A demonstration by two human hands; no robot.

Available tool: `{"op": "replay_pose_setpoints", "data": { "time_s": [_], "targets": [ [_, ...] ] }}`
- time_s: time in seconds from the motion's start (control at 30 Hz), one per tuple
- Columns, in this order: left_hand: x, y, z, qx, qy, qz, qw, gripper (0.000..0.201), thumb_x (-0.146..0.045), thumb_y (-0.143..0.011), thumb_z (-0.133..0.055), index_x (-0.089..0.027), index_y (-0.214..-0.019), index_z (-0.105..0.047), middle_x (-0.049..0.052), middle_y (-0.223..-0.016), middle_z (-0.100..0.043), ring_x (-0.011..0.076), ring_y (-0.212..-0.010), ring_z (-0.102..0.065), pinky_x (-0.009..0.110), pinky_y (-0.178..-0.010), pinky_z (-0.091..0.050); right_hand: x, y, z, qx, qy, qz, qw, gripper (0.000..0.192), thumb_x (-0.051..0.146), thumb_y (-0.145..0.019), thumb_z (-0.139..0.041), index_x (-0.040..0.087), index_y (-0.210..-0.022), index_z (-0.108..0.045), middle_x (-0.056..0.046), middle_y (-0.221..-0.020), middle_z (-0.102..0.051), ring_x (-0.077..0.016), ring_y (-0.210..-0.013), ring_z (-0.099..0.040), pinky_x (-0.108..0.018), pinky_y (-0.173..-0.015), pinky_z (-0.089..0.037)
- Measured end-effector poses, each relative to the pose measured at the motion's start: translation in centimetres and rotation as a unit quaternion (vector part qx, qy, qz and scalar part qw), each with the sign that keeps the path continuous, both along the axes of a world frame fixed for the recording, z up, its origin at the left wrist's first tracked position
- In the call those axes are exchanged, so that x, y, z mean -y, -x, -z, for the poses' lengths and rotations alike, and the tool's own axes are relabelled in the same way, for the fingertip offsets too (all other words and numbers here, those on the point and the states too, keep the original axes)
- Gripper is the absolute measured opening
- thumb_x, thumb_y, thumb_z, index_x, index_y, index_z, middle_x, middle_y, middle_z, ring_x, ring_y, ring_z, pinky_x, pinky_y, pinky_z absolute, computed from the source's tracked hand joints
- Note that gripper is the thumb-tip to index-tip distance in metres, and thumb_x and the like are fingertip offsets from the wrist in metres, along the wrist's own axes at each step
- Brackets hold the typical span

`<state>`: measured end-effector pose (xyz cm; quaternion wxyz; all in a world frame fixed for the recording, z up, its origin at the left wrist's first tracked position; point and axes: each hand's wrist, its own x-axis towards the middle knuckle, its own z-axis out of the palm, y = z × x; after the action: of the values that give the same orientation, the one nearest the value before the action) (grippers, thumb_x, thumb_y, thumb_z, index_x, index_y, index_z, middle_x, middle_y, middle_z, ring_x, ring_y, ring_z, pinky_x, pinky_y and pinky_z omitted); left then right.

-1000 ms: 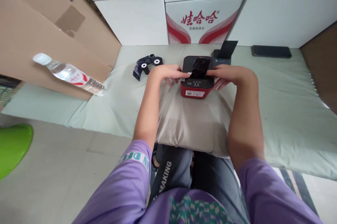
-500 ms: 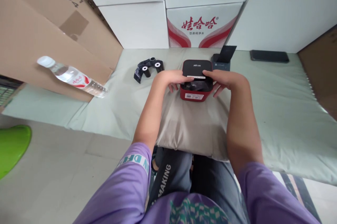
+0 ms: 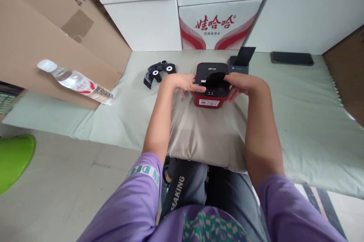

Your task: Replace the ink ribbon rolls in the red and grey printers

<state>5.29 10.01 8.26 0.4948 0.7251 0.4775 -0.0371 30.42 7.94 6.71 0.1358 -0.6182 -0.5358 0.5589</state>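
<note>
Your left hand [image 3: 183, 83] lies on the left top edge of the red-and-black label printer [image 3: 212, 85], fingers curled onto it, thumb near the buttons. Your right hand [image 3: 241, 83] pinches a black ribbon strip [image 3: 215, 78] over the printer's top. The printer sits on a beige cushion [image 3: 204, 132] across your lap, at the mat [image 3: 307, 121] edge. Spare black ribbon rolls [image 3: 159, 71] lie left of it, water bottle [image 3: 75, 81] against cardboard [image 3: 42, 45], phone [image 3: 292, 58] far right.
</note>
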Motion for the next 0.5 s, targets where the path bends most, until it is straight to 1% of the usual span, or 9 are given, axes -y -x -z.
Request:
{"op": "replay_pose_setpoints", "data": {
  "time_s": [0.13, 0.23, 0.3, 0.37, 0.43, 0.5],
  "targets": [
    [0.1, -0.5, 0.1, -0.025, -0.005, -0.011, 1.0, 0.094, -0.054, -0.063, -0.093, -0.022, -0.147, -0.064, 0.014, -0.142, -0.072, 0.0345, -0.123, -0.072, 0.037, -0.089, -0.067, 0.4, -0.3, -0.4, -0.002, -0.015, -0.019, 1.0, 0.061, 0.067, -0.078, -0.083, 0.026, -0.123, -0.074, -0.012, -0.098, -0.081, -0.0317, -0.084, -0.08, -0.048, -0.07, -0.073],
    [0.0, -0.5, 0.3, -0.018, -0.002, -0.005, 1.0, 0.089, -0.054, -0.068, -0.091, -0.022, -0.147, -0.064, 0.012, -0.14, -0.073, 0.0325, -0.121, -0.073, 0.035, -0.09, -0.067, 0.3, -0.9, -0.3, -0.008, -0.015, -0.044, 0.999, 0.065, 0.058, -0.079, -0.088, 0.027, -0.133, -0.07, -0.012, -0.104, -0.08, -0.0295, -0.087, -0.079, -0.044, -0.07, -0.073],
    [-0.3, -0.2, 0.5, -0.005, 0.001, -0.003, 1.0, 0.085, -0.055, -0.075, -0.087, -0.023, -0.149, -0.061, 0.012, -0.14, -0.074, 0.0311, -0.122, -0.074, 0.033, -0.09, -0.066, 0.0, -1.7, 0.2, -0.039, -0.02, -0.071, 0.997, 0.07, 0.051, -0.079, -0.089, 0.028, -0.141, -0.065, -0.01, -0.11, -0.079, -0.0275, -0.09, -0.078, -0.042, -0.072, -0.073],
    [-0.5, 0.1, 0.6, 0.007, 0.007, -0.019, 1.0, 0.081, -0.058, -0.083, -0.08, -0.022, -0.152, -0.058, 0.011, -0.139, -0.075, 0.03, -0.122, -0.074, 0.031, -0.091, -0.065, -0.3, -2.5, 1.1, -0.098, -0.032, -0.106, 0.989, 0.085, 0.043, -0.078, -0.091, 0.032, -0.153, -0.053, -0.008, -0.119, -0.077, -0.0244, -0.092, -0.077, -0.039, -0.075, -0.073],
    [-0.7, 0.3, 0.6, 0.007, 0.008, -0.046, 0.999, 0.077, -0.061, -0.088, -0.074, -0.023, -0.152, -0.056, 0.011, -0.137, -0.076, 0.0297, -0.12, -0.076, 0.032, -0.092, -0.064, -0.6, -3.0, 2.0, -0.152, -0.046, -0.136, 0.978, 0.105, 0.037, -0.076, -0.091, 0.038, -0.165, -0.036, -0.005, -0.127, -0.074, -0.0217, -0.094, -0.077, -0.038, -0.078, -0.073],
    [-0.7, 0.3, 0.4, 0.005, 0.003, -0.066, 0.998, 0.073, -0.064, -0.09, -0.071, -0.024, -0.149, -0.058, 0.01, -0.135, -0.077, 0.0295, -0.117, -0.077, 0.032, -0.093, -0.064, -0.7, -3.2, 2.7, -0.171, -0.063, -0.155, 0.971, 0.121, 0.033, -0.072, -0.092, 0.039, -0.17, -0.021, -0.006, -0.133, -0.071, -0.0216, -0.098, -0.076, -0.038, -0.082, -0.072]
  ]
}}
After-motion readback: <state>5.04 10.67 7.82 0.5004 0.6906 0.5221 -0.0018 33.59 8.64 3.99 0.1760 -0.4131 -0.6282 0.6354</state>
